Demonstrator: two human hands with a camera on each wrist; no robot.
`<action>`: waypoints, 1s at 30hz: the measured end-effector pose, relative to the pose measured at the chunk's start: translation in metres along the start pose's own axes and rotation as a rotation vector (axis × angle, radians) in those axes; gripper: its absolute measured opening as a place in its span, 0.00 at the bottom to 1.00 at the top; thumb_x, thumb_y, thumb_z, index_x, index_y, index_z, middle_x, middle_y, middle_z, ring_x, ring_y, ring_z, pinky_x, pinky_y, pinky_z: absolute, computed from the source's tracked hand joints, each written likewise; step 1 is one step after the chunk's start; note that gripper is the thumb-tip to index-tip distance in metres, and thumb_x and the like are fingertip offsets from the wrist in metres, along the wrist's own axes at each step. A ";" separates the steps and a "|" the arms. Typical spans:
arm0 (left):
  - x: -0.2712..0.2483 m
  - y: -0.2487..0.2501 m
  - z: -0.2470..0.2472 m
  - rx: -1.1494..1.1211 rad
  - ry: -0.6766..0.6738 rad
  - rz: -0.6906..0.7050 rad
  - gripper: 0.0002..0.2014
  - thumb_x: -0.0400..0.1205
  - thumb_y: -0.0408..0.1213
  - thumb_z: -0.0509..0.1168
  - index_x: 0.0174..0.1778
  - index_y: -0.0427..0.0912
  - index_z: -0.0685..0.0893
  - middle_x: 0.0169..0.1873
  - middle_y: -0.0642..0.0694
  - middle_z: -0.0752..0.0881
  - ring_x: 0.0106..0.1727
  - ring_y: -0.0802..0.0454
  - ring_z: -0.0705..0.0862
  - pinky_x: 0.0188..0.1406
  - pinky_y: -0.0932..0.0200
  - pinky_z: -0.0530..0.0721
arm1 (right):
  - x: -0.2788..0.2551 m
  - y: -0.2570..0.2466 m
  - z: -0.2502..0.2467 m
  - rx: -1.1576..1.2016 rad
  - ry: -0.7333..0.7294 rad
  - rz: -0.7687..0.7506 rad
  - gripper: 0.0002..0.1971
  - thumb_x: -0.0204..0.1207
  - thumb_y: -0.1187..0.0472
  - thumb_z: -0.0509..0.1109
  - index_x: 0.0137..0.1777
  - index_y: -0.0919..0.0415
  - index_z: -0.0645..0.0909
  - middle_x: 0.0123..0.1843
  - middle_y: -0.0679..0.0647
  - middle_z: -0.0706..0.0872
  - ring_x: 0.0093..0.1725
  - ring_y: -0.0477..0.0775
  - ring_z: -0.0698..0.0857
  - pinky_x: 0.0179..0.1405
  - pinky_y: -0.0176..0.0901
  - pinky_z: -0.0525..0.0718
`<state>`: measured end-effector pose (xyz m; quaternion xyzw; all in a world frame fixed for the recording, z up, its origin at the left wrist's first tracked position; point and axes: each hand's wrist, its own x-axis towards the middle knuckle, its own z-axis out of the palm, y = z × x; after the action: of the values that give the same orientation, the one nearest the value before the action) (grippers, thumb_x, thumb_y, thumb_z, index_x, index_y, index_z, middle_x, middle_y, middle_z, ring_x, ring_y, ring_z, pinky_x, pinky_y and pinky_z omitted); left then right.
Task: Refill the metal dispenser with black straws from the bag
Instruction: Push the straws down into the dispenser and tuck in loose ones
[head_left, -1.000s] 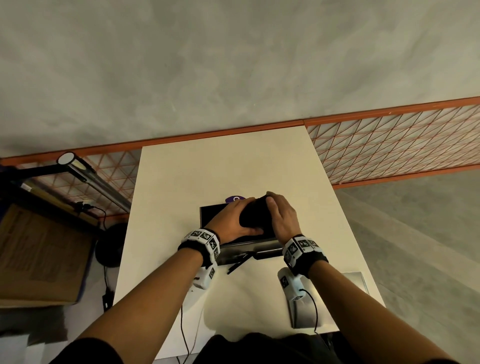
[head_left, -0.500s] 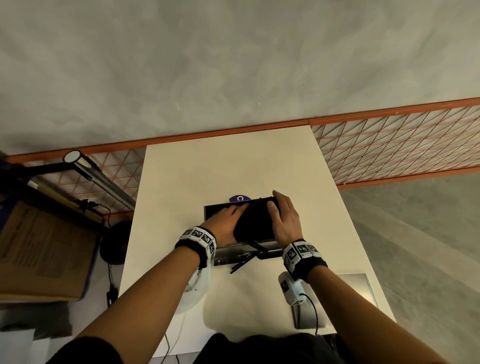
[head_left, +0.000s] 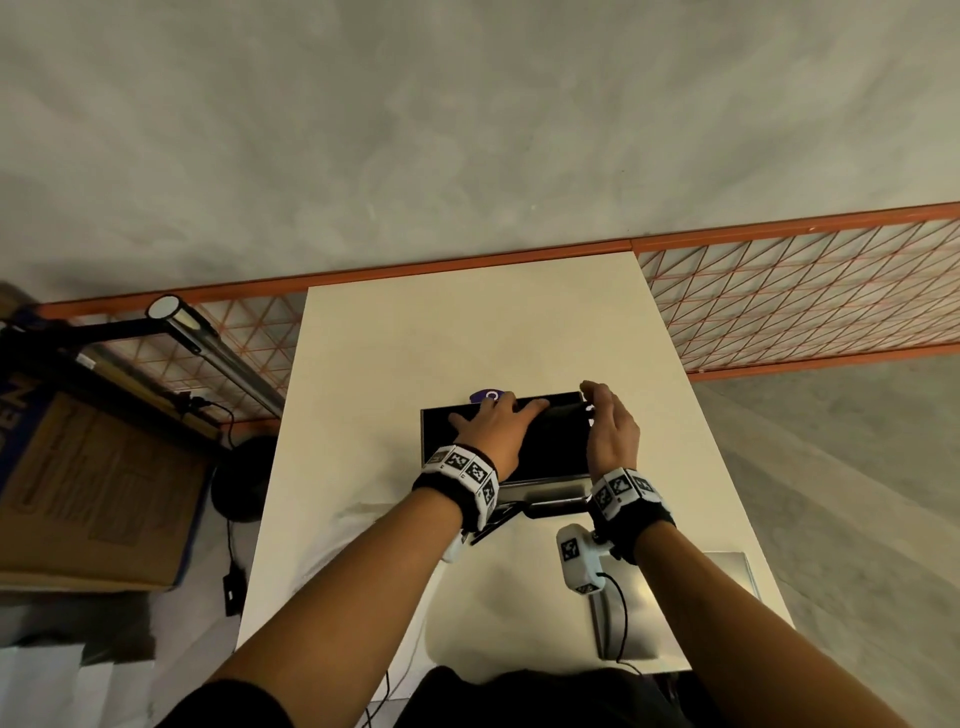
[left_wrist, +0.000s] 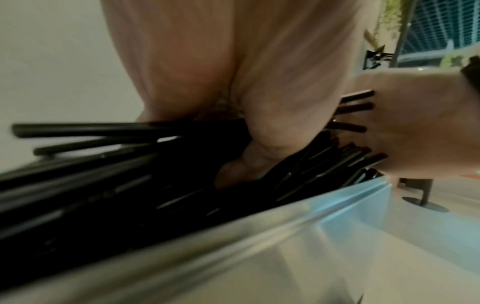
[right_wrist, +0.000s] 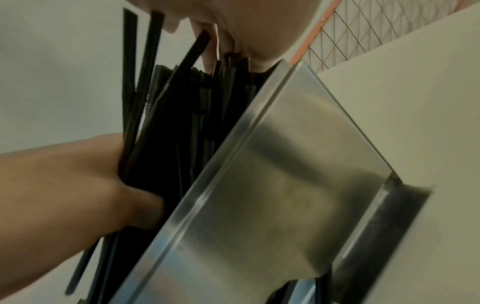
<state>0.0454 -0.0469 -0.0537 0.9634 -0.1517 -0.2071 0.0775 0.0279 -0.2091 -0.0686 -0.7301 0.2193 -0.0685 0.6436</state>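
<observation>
Two hands over dispenser (head_left: 550, 488) | left hand (head_left: 493, 431) flat, pressing straws (head_left: 550, 441) | right hand (head_left: 610, 426) fingers relaxed at straw ends | tabletop (head_left: 467, 332)

We see a cream table (head_left: 467, 332) w/ its far edge at an orange mesh rail; the metal dispenser (head_left: 550, 491) sits directly on it approx mid-table, open top full of black straws (head_left: 550, 441); loose straws (head_left: 493, 522) lie at its near side; a purple-labelled item (head_left: 485, 395) just behind; a metal sheet (head_left: 727, 577) near the front-right corner.
</observation>
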 end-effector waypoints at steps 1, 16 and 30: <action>-0.001 0.001 0.001 0.010 0.006 -0.003 0.46 0.81 0.24 0.67 0.88 0.64 0.56 0.78 0.41 0.67 0.80 0.36 0.65 0.71 0.12 0.65 | 0.001 -0.001 0.000 -0.016 0.005 0.016 0.20 0.87 0.48 0.54 0.59 0.53 0.87 0.57 0.48 0.87 0.60 0.51 0.83 0.55 0.40 0.75; -0.001 -0.027 0.011 -0.254 -0.031 0.075 0.41 0.78 0.28 0.67 0.89 0.47 0.62 0.83 0.42 0.66 0.83 0.39 0.65 0.84 0.43 0.68 | 0.008 -0.007 0.004 -0.262 -0.175 -0.190 0.21 0.89 0.49 0.53 0.69 0.56 0.82 0.72 0.49 0.82 0.72 0.48 0.77 0.66 0.33 0.67; 0.009 0.016 0.016 -0.298 0.274 -0.021 0.21 0.80 0.32 0.64 0.71 0.42 0.78 0.65 0.42 0.81 0.70 0.40 0.79 0.69 0.43 0.79 | -0.002 -0.004 0.002 -0.459 -0.230 -0.521 0.20 0.80 0.45 0.62 0.65 0.53 0.84 0.70 0.48 0.82 0.71 0.49 0.78 0.72 0.52 0.75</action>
<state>0.0420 -0.0662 -0.0682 0.9619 -0.0973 -0.0950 0.2372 0.0279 -0.2061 -0.0643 -0.8899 -0.0379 -0.0965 0.4442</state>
